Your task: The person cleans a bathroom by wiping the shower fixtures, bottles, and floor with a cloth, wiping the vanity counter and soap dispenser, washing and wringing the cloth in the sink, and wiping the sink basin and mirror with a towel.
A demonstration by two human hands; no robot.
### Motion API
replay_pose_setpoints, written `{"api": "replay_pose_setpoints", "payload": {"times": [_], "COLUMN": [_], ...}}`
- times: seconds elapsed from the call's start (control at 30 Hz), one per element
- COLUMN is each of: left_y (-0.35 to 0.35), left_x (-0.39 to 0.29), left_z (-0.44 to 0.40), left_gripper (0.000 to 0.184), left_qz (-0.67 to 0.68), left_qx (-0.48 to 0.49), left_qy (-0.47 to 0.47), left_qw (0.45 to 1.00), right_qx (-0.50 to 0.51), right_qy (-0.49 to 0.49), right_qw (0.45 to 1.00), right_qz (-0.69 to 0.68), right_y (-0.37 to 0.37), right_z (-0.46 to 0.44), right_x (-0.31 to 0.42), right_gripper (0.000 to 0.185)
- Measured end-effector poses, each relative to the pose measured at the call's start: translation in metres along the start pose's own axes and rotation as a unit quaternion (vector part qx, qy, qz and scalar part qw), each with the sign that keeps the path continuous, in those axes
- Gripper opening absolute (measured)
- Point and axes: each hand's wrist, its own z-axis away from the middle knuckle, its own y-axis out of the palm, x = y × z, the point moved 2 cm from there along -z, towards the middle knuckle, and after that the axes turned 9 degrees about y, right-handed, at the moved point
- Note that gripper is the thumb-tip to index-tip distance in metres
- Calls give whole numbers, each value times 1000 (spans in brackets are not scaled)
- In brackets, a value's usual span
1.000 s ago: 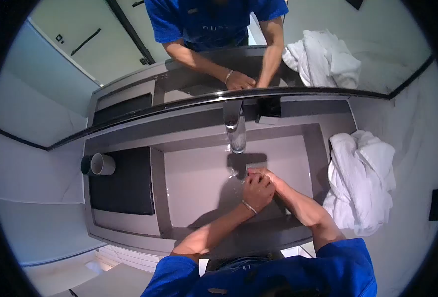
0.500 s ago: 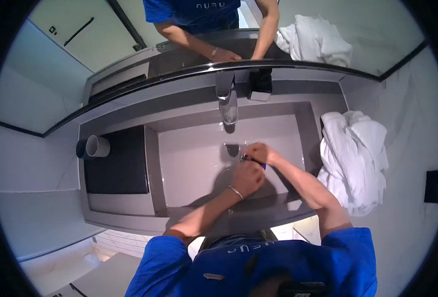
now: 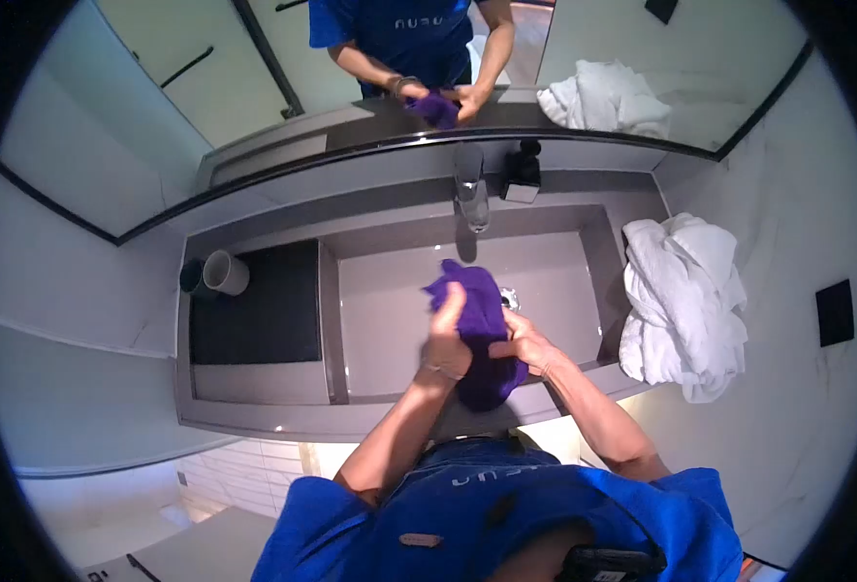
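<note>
A purple cloth (image 3: 482, 301) hangs between my two hands, partly spread, over the front of the grey sink (image 3: 390, 369). On its left side my left hand (image 3: 450, 339) grips it, thumb on top and fingers hidden behind the fabric. My right hand (image 3: 527, 347) pinches the cloth's right edge, thumb lying across it. Beyond the cloth stands the chrome faucet (image 3: 474, 199). A shiny drain piece (image 3: 509, 299) shows just past the cloth's right side.
A crumpled white towel (image 3: 685, 301) lies on the counter at the right. Two cups, one a white cup (image 3: 227, 274), stand by a black mat (image 3: 259, 306) at the left. A dark bottle (image 3: 523, 175) sits behind the sink, below the mirror (image 3: 390, 58).
Earlier my hands were together low in the sink, with only a bit of purple showing. Now they are raised nearer my body, holding the purple cloth opened out. The view has shifted slightly.
</note>
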Motion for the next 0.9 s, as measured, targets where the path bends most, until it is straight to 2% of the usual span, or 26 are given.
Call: {"api": "replay_pose_setpoints", "payload": {"times": [0.03, 0.1, 0.13, 0.17, 0.23, 0.27, 0.3, 0.33, 0.37, 0.4, 0.43, 0.47, 0.5, 0.57, 0.6, 0.63, 0.67, 0.7, 0.77, 0.8, 0.83, 0.87, 0.9], "left_y": [19, -4, -1, 3, -6, -10, -14, -21, -28, -47, -80, -114, -137, -174, -175, -175, -177, -174, -164, -159, -155, -155, -164], "left_x": [-21, -50, -66, -82, -94, -97, -99, -109, -122, -130, -134, -131, -124, -106, -103, -100, -99, -100, -108, -109, -104, -99, -92], "left_z": [6, 6, 9, 11, 15, 17, 21, 23, 24, 25, 22, 23, 30, 48, 58, 65, 67, 67, 62, 54, 45, 43, 41], "left_gripper": [40, 44, 43, 42, 38, 35, 31, 24, 18, 20, 29, 42, 53, 71, 79, 87, 98, 98, 82, 82, 70, 59, 59], "left_qz": [5, 41, 42, 40, 69, 19, -32, -129, -224, -293, -448, -512, -576, -726, -763, -796, -850, -850, -863, -863, -902, -920, -919], "left_qx": [22, 69, 84, 100, 116, 127, 138, 34, -66, -116, -138, -124, -127, -62, -41, -21, -20, -18, 17, 18, 96, 172, 171], "left_qy": [56, 67, 74, 82, 73, 81, 85, 119, 154, 173, 226, 184, 160, 187, 133, 78, -47, -52, 32, 32, -50, -134, -138], "left_qw": [998, 994, 993, 991, 988, 988, 986, 984, 960, 933, 854, 830, 791, 659, 631, 601, 525, 524, 505, 503, 418, 325, 327], "right_qx": [-4, -48, -66, -25, -72, -155, -245, -325, -407, -455, -500, -549, -560, -523, -525, -446, -353, -350, -258, -285, -284, -195, -103], "right_qy": [-9, -66, -130, -166, -186, -175, -125, -150, -210, -169, -153, -132, -154, -34, -30, 103, 232, 236, 215, 183, 183, 107, 30], "right_qw": [1000, 986, 979, 964, 978, 969, 925, 858, 757, 767, 754, 659, 625, 609, 611, 594, 560, 562, 503, 455, 455, 497, 531], "right_qz": [5, -146, -143, -207, -54, 77, 263, 368, 466, 419, 398, 497, 522, 595, 592, 662, 713, 711, 797, 824, 824, 839, 840], "right_y": [-3, -17, -34, -26, -30, -34, -44, -62, -71, -94, -116, -140, -151, -184, -173, -163, -153, -149, -140, -126, -124, -122, -123], "right_z": [-1, 6, 8, 25, 43, 47, 56, 58, 66, 71, 79, 84, 90, 97, 102, 104, 105, 103, 92, 88, 78, 65, 53], "right_x": [8, 17, 21, 48, 75, 82, 92, 95, 103, 101, 95, 87, 77, 40, 38, 34, 33, 34, 34, 36, 36, 27, 15], "right_gripper": [82, 68, 53, 49, 51, 47, 33, 29, 32, 35, 35, 33, 33, 34, 34, 37, 40, 40, 37, 36, 36, 37, 39]}}
